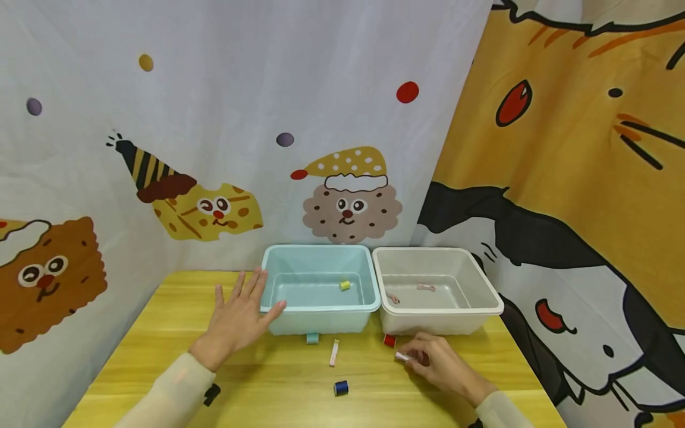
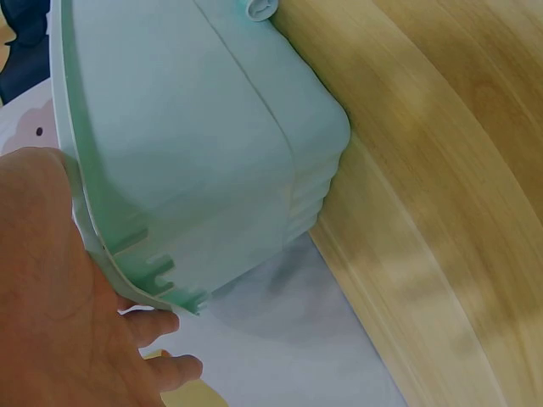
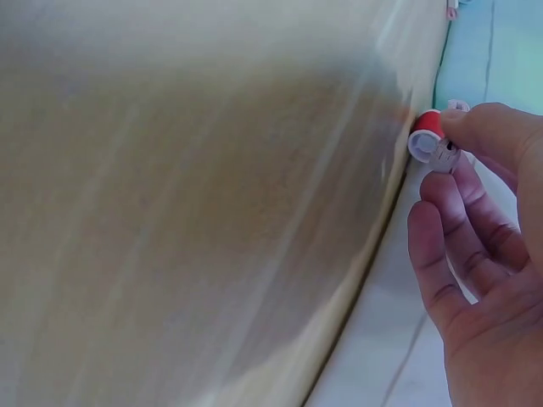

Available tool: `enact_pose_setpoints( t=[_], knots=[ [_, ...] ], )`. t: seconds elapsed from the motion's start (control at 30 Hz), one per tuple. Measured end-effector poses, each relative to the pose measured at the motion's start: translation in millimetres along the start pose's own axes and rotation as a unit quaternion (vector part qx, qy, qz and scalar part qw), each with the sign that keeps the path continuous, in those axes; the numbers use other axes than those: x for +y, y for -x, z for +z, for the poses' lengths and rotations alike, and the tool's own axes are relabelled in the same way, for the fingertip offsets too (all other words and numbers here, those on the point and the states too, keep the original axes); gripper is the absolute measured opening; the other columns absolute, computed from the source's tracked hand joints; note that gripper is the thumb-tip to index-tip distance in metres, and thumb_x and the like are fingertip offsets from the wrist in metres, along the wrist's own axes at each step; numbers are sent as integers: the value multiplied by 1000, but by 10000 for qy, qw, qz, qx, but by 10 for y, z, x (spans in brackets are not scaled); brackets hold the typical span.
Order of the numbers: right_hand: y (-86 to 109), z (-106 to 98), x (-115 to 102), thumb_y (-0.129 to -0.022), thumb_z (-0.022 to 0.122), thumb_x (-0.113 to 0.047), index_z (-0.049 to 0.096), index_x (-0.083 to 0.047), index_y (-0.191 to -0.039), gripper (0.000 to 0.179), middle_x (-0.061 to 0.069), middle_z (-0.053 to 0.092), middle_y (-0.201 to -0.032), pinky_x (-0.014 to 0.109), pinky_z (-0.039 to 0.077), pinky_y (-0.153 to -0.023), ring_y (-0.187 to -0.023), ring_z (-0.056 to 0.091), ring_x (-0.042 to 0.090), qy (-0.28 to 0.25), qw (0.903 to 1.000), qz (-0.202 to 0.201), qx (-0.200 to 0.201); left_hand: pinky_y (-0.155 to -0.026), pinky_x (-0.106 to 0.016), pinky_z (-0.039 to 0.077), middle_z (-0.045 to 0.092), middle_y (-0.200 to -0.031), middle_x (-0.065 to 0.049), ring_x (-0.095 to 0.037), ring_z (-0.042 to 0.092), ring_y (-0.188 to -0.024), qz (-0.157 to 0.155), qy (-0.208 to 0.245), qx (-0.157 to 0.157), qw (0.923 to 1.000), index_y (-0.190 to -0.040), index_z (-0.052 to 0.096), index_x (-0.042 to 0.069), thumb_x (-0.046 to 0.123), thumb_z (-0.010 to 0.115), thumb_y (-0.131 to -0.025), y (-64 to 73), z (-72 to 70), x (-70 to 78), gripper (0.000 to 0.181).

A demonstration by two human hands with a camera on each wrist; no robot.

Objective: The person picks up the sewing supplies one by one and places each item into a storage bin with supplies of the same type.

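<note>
My left hand point(image 1: 235, 318) rests on the left rim of the light blue bin point(image 1: 321, 321), fingers extended and thumb at the front corner. In the left wrist view its palm lies along the rim. My right hand point(image 1: 441, 362) pinches a small pale strip point(image 1: 402, 356) between thumb and fingertips, just in front of the white bin point(image 1: 436, 324). In the right wrist view the strip point(image 3: 444, 157) shows dark marks; its exact kind I cannot tell. Right at those fingertips lies a red thread spool point(image 1: 389, 340).
A yellow-green spool point(image 1: 345, 285) lies inside the blue bin. Two pinkish strips, one of them this strip point(image 1: 426, 287), lie in the white bin. On the wooden table are a light blue spool point(image 1: 312, 338), a pale strip point(image 1: 334, 353) and a dark blue spool point(image 1: 341, 388).
</note>
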State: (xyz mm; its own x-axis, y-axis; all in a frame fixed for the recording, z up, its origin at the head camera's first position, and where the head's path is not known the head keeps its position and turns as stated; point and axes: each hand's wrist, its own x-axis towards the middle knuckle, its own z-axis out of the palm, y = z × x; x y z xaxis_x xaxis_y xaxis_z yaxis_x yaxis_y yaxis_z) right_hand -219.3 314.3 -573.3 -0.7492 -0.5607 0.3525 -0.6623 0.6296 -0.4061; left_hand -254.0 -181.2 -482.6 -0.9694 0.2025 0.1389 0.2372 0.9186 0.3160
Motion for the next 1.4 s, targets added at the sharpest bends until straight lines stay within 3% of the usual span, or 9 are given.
enact_pose_setpoints(
  t=[0.47, 0.83, 1.13, 1.4],
  knots=[
    [-85, -128, -146, -91, 94, 2, 89, -20, -121, 37, -8, 76, -99, 14, 53, -68, -83, 63, -1, 131, 9993, -257, 248, -133, -96, 3, 20, -196, -13, -53, 14, -182, -7, 34, -15, 10000, -188, 21, 11, 82, 42, -115, 1, 22, -20, 103],
    [-206, -277, -317, -90, 95, 3, 89, -20, -120, 38, -9, 76, -98, 24, 61, -65, -86, 66, -8, 258, 9981, -376, 413, -133, -96, 4, 19, -196, -12, -52, 15, -182, 36, 4, 11, 10000, -188, 22, 11, 84, 40, -115, 0, 27, -27, 104],
    [-272, -337, -381, -90, 96, 1, 89, -21, -120, 37, -9, 78, -101, 6, 50, -71, -85, 66, -6, 415, 9948, -727, 576, -133, -96, 3, 19, -196, -12, -51, 15, -182, 28, 17, 10, 10000, -188, 21, 11, 84, 40, -115, 13, 26, -20, 104],
    [-335, -458, -468, -92, 95, 1, 89, -20, -122, 37, -9, 79, -108, 10, 56, -73, -87, 66, -6, 409, 9961, -611, 479, -133, -96, 3, 20, -196, -13, -52, 14, -182, 23, 28, 12, 10000, -188, 22, 11, 83, 41, -115, 9, 20, -23, 104]
  ],
)
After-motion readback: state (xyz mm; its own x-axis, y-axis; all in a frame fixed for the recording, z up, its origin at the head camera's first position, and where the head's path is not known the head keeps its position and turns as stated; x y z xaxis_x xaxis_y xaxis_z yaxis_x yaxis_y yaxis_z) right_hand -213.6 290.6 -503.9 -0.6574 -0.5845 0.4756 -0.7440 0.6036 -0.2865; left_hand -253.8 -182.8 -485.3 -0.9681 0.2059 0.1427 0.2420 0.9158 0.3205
